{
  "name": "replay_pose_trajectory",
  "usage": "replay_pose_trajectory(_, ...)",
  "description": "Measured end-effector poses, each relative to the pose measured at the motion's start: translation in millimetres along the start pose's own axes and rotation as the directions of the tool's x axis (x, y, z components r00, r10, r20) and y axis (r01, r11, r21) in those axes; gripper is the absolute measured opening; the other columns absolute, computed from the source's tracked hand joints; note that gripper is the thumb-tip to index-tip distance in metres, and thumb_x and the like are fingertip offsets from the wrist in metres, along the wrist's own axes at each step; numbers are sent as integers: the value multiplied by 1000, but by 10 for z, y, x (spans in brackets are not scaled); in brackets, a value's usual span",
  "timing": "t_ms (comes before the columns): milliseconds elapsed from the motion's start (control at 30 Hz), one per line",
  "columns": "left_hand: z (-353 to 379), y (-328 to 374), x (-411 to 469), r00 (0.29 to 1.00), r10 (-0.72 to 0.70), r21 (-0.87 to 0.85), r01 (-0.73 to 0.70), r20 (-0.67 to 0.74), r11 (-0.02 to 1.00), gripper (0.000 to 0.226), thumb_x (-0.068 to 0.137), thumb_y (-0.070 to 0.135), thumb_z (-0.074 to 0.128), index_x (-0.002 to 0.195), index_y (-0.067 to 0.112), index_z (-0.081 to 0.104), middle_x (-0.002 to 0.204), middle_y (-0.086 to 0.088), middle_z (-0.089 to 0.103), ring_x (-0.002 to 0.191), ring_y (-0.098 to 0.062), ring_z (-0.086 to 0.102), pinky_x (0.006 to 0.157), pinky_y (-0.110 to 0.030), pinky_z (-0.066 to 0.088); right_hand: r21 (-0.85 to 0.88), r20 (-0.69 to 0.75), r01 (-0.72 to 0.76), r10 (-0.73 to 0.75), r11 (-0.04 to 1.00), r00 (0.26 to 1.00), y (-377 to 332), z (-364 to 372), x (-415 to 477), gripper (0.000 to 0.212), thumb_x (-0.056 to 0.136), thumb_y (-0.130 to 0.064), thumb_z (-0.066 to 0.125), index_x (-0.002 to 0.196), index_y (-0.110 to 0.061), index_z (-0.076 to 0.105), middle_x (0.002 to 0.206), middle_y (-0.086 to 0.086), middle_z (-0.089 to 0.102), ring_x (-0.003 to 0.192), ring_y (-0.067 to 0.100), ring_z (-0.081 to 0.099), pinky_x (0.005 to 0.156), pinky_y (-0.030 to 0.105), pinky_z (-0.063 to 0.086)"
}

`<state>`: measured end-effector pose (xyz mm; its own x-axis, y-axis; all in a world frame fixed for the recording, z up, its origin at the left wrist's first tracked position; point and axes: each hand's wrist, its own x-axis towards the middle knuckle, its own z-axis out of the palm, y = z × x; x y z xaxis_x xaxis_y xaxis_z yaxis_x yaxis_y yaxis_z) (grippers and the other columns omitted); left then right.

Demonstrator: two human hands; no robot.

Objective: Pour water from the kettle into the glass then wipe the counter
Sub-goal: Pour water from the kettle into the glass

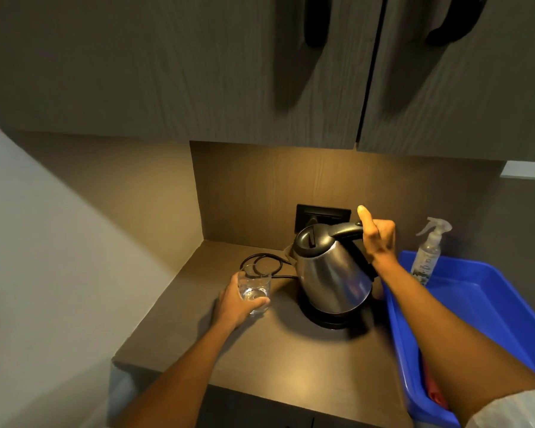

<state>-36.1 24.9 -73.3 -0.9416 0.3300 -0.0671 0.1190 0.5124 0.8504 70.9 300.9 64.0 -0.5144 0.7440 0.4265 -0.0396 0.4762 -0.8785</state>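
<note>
A steel kettle (331, 273) with a black lid and handle leans to the left over its round black base (328, 319) at the middle of the dark counter (278, 359). My right hand (379, 237) grips the kettle's handle, thumb up. Left of the kettle a clear glass (254, 287) stands on the counter with a little water at the bottom. My left hand (240, 304) is wrapped around the glass. The spout points left, apart from the glass.
A blue plastic tray (476, 301) fills the counter's right side, with a clear spray bottle (428, 251) in it and something red (436, 393) at its near end. A black cord (260, 264) coils behind the glass. A wall socket (322, 216) and overhead cupboards (260, 72) sit behind.
</note>
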Motion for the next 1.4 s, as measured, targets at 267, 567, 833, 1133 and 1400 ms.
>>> replay_pose_trajectory(267, -27, -69, 65, 999, 39, 30, -39, 11, 999, 102, 55, 48, 89, 142, 28, 41, 133, -4, 64, 119, -24, 62, 99, -46, 53, -402, 13, 116, -120, 909, 993, -293, 305, -79, 66, 86, -53, 50, 39, -9, 36, 37, -2, 26, 38, 13, 35, 45, 24, 27)
replay_pose_trajectory(567, -26, -104, 107, 996, 80, 2, -80, 43, 997, 103, 53, 52, 91, 140, 26, 42, 132, 0, 64, 118, -23, 63, 99, -45, 52, -491, 208, 382, -321, 783, 924, -535, 611, -152, 55, 83, -58, 44, 53, -16, 62, 48, -4, 54, 55, 17, 56, 55, 25, 32)
replay_pose_trajectory(833, -40, -110, 107, 989, 131, 20, -132, 64, 991, 73, 52, 57, 86, 114, 42, 50, 113, 17, 65, 105, -14, 63, 80, -29, 49, -623, 314, 544, -457, 562, 832, -791, 712, -185, 63, 84, -63, 42, 55, -9, 62, 48, 7, 57, 48, 23, 57, 47, 23, 32)
replay_pose_trajectory(1133, -31, -182, 109, 960, 273, -130, -264, 62, 956, 70, 57, 39, 91, 119, 40, 58, 112, 20, 70, 102, 0, 66, 89, -29, 54, -624, 389, 642, -535, 445, 750, -1076, 807, -260, 59, 87, -57, 51, 45, -14, 47, 42, -2, 39, 38, 16, 40, 47, 20, 27)
replay_pose_trajectory(1400, -26, -186, 126, 958, 281, -109, -274, 57, 956, 74, 54, 41, 91, 121, 37, 58, 108, 20, 71, 96, 6, 67, 76, -12, 49, -631, 487, 697, -526, 340, 697, -1187, 885, -322, 61, 86, -58, 48, 46, -15, 35, 39, -5, 24, 34, 10, 18, 46, 19, 18)
